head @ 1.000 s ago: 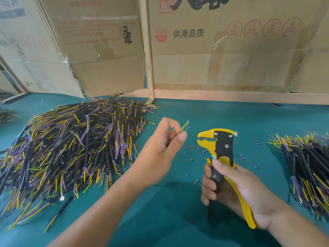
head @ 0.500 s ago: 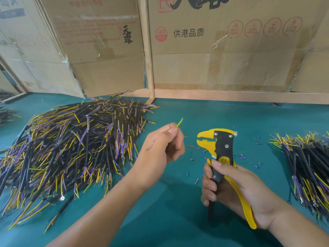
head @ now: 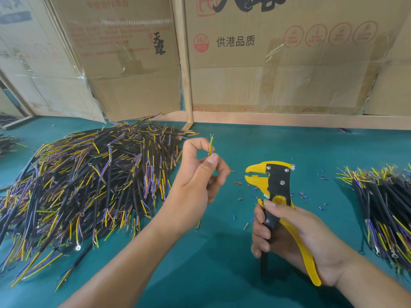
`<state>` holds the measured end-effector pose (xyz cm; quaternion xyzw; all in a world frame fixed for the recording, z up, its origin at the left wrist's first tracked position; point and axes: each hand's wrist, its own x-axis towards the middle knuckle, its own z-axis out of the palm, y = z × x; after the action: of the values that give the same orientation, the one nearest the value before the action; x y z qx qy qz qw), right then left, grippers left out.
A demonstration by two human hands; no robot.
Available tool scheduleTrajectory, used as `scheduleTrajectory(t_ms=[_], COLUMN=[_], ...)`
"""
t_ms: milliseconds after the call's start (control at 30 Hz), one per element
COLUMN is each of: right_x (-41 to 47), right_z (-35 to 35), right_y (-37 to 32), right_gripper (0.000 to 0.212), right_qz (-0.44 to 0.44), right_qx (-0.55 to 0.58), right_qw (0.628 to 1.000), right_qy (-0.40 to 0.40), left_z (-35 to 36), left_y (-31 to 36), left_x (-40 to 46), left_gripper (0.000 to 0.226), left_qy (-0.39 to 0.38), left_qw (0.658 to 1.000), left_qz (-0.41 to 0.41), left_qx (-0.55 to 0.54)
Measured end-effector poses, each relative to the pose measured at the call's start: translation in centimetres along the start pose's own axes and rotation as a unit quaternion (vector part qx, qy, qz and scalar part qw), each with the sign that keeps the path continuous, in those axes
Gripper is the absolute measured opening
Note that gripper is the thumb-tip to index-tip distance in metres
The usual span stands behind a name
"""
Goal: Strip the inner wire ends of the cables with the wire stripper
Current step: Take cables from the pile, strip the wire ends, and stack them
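Left hand (head: 195,174) pinches 1 cable's yellow-green inner wire (head: 211,144) between thumb and fingers; within the last second that wire has swung from slanting toward the wire stripper (head: 274,190) to pointing straight up, its tip looking bare. Right hand (head: 287,236) grips the stripper handles, upright on the green table (head: 200,274), jaws apart; probably another wire end comes next.

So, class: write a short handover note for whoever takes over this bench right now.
Left hand pinches one cable, its yellow-green wire pointing up, bare at the tip.
Right hand grips the stripper, upright, head apart from the wire.
Big pile lies left, smaller pile right; insulation bits lie between.
Left: the held cable's other wires, then more cables.
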<state>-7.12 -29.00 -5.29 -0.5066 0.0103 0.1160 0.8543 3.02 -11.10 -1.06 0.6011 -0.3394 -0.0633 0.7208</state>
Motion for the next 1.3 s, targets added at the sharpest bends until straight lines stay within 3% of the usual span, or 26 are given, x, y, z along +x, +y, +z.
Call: scheduleTrajectory(t_ms=[267, 500, 700, 867, 1000, 1300], right_x=[0.0, 0.0, -0.3, -0.5, -0.8, -0.9], right_z=[-0.1, -0.2, 0.2, 0.6, 0.7, 1.2], right_y=[0.0, 0.0, 0.0, 0.4, 0.6, 0.7], right_gripper=[0.033, 0.032, 0.034, 0.033, 0.041, 0.035], right_qz=[0.004, 0.007, 0.001, -0.004, -0.014, -0.028], right_qx=[0.002, 0.001, -0.013, -0.024, -0.024, -0.003], right_qw=[1.0, 1.0, 1.0, 0.998, 0.997, 0.989], right_qy=[-0.003, -0.01, -0.016, -0.054, -0.078, -0.145], left_z=[0.1, 0.1, 0.0, 0.1, -0.2, -0.8], left_y=[0.4, 0.7, 0.7, 0.5, 0.4, 0.0], left_x=[0.0, -0.1, 0.0, -0.2, -0.2, -0.2], left_gripper=[0.013, 0.015, 0.013, 0.027, 0.007, 0.012], left_qy=[-0.017, 0.028, 0.066, 0.031, -0.009, -0.048], left_qw=[0.998, 0.993, 0.995, 0.999, 1.0, 0.997], left_qz=[-0.008, -0.034, -0.025, -0.019, -0.007, 0.008], left_qx=[-0.053, -0.106, -0.07, -0.034, 0.019, 0.052])
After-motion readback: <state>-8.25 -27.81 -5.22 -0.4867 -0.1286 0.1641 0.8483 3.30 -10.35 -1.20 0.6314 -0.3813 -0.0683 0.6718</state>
